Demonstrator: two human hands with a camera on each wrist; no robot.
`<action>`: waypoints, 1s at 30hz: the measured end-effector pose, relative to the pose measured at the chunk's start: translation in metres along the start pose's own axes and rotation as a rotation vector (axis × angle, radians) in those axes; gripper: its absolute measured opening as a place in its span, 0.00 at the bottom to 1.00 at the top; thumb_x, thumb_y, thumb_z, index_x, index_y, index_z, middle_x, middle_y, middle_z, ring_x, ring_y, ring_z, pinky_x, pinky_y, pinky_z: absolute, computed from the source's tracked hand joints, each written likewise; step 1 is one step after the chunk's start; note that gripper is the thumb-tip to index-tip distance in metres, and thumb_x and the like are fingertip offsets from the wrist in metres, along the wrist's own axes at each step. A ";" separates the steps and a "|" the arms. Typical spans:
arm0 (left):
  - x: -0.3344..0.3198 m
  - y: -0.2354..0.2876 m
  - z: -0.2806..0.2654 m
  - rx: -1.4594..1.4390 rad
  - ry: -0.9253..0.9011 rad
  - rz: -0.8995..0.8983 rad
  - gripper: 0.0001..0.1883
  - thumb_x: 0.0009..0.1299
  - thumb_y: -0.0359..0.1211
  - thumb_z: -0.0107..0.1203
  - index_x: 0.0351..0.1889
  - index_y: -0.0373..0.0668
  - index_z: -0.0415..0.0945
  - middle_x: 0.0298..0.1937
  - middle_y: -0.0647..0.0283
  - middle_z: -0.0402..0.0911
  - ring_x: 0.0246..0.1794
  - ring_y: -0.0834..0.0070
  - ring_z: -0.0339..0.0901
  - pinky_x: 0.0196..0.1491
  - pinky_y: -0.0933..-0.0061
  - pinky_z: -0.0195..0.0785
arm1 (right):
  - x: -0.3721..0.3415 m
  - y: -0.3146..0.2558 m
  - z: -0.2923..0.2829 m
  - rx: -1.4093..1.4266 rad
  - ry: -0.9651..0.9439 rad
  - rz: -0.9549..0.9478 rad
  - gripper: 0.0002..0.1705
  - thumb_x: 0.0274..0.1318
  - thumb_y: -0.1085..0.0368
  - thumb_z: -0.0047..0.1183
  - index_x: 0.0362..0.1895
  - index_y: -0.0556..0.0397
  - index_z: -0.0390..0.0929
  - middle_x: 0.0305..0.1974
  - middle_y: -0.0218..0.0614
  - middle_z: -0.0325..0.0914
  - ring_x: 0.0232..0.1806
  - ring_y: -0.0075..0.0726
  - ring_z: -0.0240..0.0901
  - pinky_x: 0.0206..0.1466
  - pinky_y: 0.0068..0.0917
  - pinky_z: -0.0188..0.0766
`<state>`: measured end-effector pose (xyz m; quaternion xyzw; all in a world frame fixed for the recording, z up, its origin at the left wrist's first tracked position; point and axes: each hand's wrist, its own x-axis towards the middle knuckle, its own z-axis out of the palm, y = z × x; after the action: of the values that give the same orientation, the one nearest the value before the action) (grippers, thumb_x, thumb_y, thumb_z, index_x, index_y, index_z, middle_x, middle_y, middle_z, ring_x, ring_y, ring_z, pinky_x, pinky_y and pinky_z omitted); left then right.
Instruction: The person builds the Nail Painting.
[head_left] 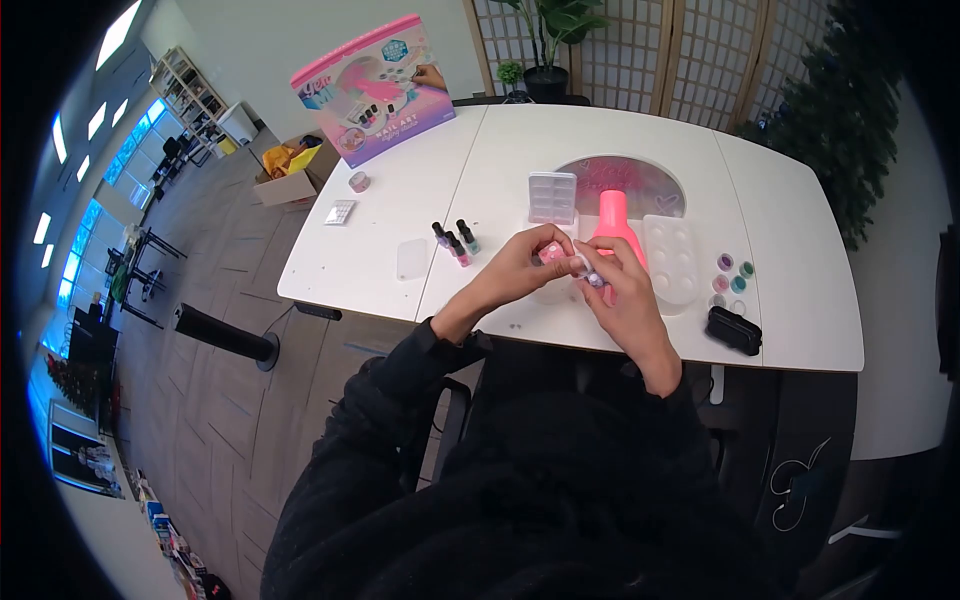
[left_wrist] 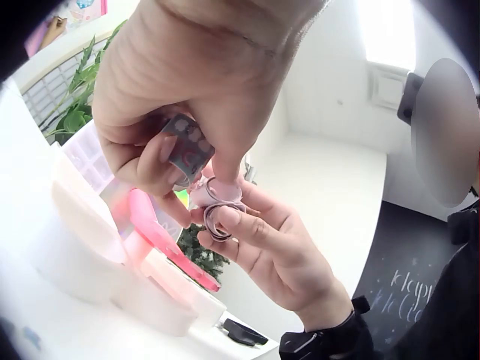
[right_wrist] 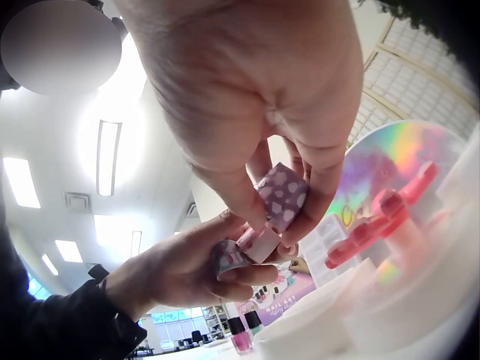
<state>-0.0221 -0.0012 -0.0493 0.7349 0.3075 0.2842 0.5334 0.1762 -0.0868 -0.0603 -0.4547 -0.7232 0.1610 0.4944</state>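
Both hands meet over the near side of the white table (head_left: 500, 170). My left hand (head_left: 522, 268) holds a small roll of patterned tape (right_wrist: 230, 259) in its curled fingers. My right hand (head_left: 628, 305) grips another small roll, purple tape with white spots (right_wrist: 283, 196), between thumb and fingers. A short pale pink piece (right_wrist: 260, 246) sits between the two rolls, right at the fingertips of both hands. Just beyond the hands stands a pink model hand (head_left: 613, 212) with its fingers spread, best seen in the right wrist view.
Several nail polish bottles (head_left: 467, 237) and a clear lid (head_left: 411, 259) lie left of the hands. A white tray with round wells (head_left: 672, 262), small glitter pots (head_left: 722, 283) and a black case (head_left: 734, 331) are on the right. A nail art box (head_left: 385, 95) stands at the back left.
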 end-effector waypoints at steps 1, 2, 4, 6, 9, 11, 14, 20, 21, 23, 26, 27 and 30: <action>0.003 -0.001 0.000 0.023 0.005 0.027 0.17 0.77 0.43 0.68 0.52 0.41 0.81 0.42 0.73 0.82 0.38 0.88 0.71 0.37 0.82 0.63 | 0.000 0.000 -0.001 0.000 0.000 -0.001 0.30 0.55 0.79 0.67 0.64 0.58 0.82 0.57 0.43 0.74 0.51 0.44 0.83 0.53 0.36 0.82; 0.004 -0.002 -0.001 0.045 0.010 0.055 0.17 0.76 0.42 0.69 0.52 0.40 0.83 0.43 0.72 0.83 0.40 0.87 0.74 0.40 0.81 0.66 | 0.000 0.001 -0.001 -0.007 -0.015 -0.011 0.30 0.55 0.79 0.68 0.64 0.58 0.82 0.57 0.42 0.74 0.51 0.43 0.83 0.53 0.36 0.83; 0.001 0.011 -0.001 0.013 0.004 -0.028 0.17 0.75 0.42 0.70 0.52 0.40 0.84 0.44 0.71 0.84 0.42 0.86 0.76 0.43 0.81 0.69 | 0.000 0.002 -0.003 -0.014 -0.030 -0.021 0.31 0.54 0.79 0.69 0.64 0.58 0.82 0.57 0.42 0.74 0.51 0.43 0.83 0.52 0.35 0.83; 0.001 0.014 -0.002 -0.019 -0.001 -0.112 0.17 0.74 0.41 0.71 0.53 0.39 0.85 0.45 0.70 0.85 0.44 0.85 0.78 0.47 0.80 0.71 | -0.001 0.004 -0.002 -0.034 -0.060 -0.042 0.33 0.52 0.79 0.70 0.65 0.57 0.81 0.57 0.42 0.73 0.50 0.42 0.83 0.52 0.36 0.84; 0.005 0.001 -0.002 -0.012 -0.002 -0.012 0.17 0.72 0.39 0.73 0.52 0.38 0.86 0.45 0.69 0.86 0.47 0.83 0.79 0.52 0.77 0.73 | -0.003 0.008 0.002 -0.017 -0.045 -0.058 0.35 0.51 0.80 0.69 0.66 0.53 0.80 0.58 0.42 0.70 0.50 0.46 0.80 0.50 0.39 0.83; 0.005 0.000 -0.003 0.004 0.013 0.037 0.16 0.70 0.36 0.74 0.52 0.38 0.86 0.45 0.68 0.87 0.47 0.82 0.80 0.53 0.76 0.74 | -0.002 0.008 -0.001 -0.031 -0.040 -0.040 0.35 0.52 0.79 0.70 0.66 0.53 0.80 0.57 0.42 0.71 0.51 0.46 0.80 0.49 0.38 0.82; 0.004 0.003 -0.009 0.134 0.073 0.021 0.17 0.69 0.33 0.75 0.52 0.37 0.86 0.46 0.68 0.87 0.48 0.81 0.80 0.54 0.75 0.74 | -0.001 0.004 -0.006 -0.088 0.003 -0.005 0.34 0.52 0.76 0.72 0.66 0.53 0.80 0.55 0.43 0.72 0.50 0.45 0.81 0.48 0.37 0.82; 0.012 -0.005 -0.036 0.493 0.284 0.037 0.17 0.64 0.34 0.75 0.48 0.35 0.87 0.42 0.54 0.89 0.41 0.67 0.87 0.48 0.69 0.77 | -0.001 0.006 -0.013 -0.101 0.101 0.082 0.27 0.48 0.69 0.76 0.55 0.55 0.86 0.46 0.38 0.79 0.40 0.44 0.83 0.44 0.37 0.81; 0.014 -0.011 -0.038 0.608 0.336 0.103 0.15 0.62 0.31 0.74 0.46 0.37 0.87 0.43 0.52 0.89 0.43 0.58 0.87 0.49 0.65 0.78 | -0.002 0.006 -0.015 -0.094 0.121 0.113 0.24 0.47 0.68 0.77 0.51 0.56 0.87 0.44 0.37 0.80 0.37 0.44 0.83 0.43 0.37 0.81; 0.016 -0.021 -0.041 0.662 0.297 0.106 0.14 0.63 0.30 0.73 0.46 0.37 0.87 0.44 0.54 0.88 0.41 0.59 0.86 0.47 0.65 0.78 | -0.003 0.003 -0.017 -0.128 0.135 0.123 0.23 0.47 0.68 0.77 0.50 0.56 0.88 0.43 0.37 0.82 0.36 0.43 0.83 0.41 0.36 0.81; 0.022 -0.027 -0.038 0.722 0.265 0.138 0.13 0.63 0.28 0.72 0.45 0.38 0.86 0.43 0.56 0.84 0.39 0.59 0.83 0.44 0.63 0.76 | -0.001 0.003 -0.020 -0.139 0.135 0.111 0.21 0.47 0.68 0.77 0.48 0.57 0.88 0.42 0.38 0.84 0.35 0.41 0.84 0.38 0.33 0.82; 0.022 -0.029 -0.037 0.739 0.271 0.144 0.13 0.63 0.28 0.72 0.45 0.39 0.86 0.43 0.56 0.84 0.39 0.58 0.82 0.45 0.63 0.76 | -0.002 0.004 -0.020 -0.114 0.115 0.099 0.21 0.48 0.69 0.77 0.48 0.57 0.87 0.41 0.39 0.85 0.36 0.40 0.84 0.37 0.31 0.82; 0.021 -0.028 -0.035 0.755 0.279 0.156 0.13 0.63 0.28 0.72 0.45 0.40 0.86 0.44 0.57 0.82 0.40 0.58 0.82 0.45 0.62 0.75 | -0.001 0.004 -0.019 -0.016 0.094 0.170 0.18 0.51 0.73 0.74 0.48 0.59 0.87 0.45 0.39 0.83 0.39 0.41 0.85 0.40 0.31 0.84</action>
<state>-0.0390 0.0427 -0.0653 0.8545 0.4031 0.2879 0.1565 0.1947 -0.0895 -0.0554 -0.5255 -0.6592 0.1752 0.5085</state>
